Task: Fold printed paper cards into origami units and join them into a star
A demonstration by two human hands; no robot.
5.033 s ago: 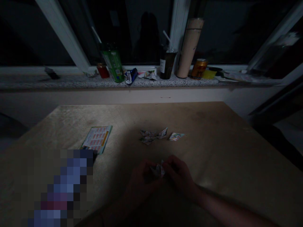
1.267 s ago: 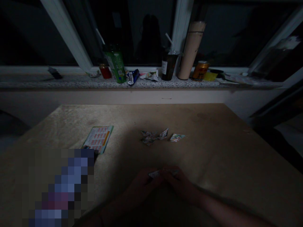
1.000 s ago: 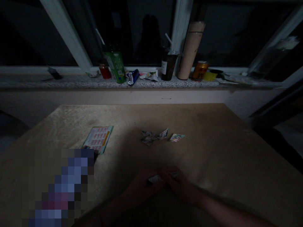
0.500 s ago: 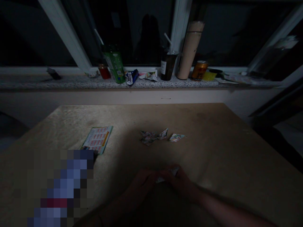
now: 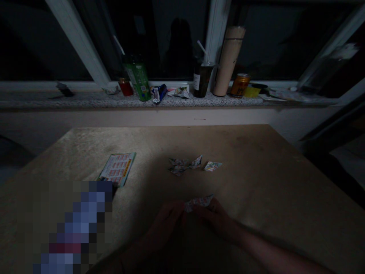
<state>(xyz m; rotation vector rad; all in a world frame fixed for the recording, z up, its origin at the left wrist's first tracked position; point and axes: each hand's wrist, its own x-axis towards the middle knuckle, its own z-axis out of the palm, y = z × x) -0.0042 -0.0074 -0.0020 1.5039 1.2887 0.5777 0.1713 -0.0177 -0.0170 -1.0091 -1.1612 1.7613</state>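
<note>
A folded piece of printed paper (image 5: 199,202) is held between my two hands near the front of the table. My left hand (image 5: 171,215) pinches its left end, and my right hand (image 5: 211,214) grips its right side, with the upper right corner sticking out past the fingers. Farther back lie several small folded paper pieces (image 5: 179,168) grouped close together. Just right of them a single folded paper piece (image 5: 212,166) lies apart. Dim light and shadow hide some of my fingertips.
A printed card (image 5: 118,167) lies on the left of the brown table (image 5: 256,182), beside a pixelated patch. Along the granite windowsill (image 5: 94,99) stand a green container (image 5: 139,82), a dark cup with a straw (image 5: 202,82), a tall beige flask (image 5: 229,62) and an orange can (image 5: 240,85).
The folded paper has come up and turned so more of its printed face shows. My hands have moved slightly apart. The pieces on the table lie where they were.
</note>
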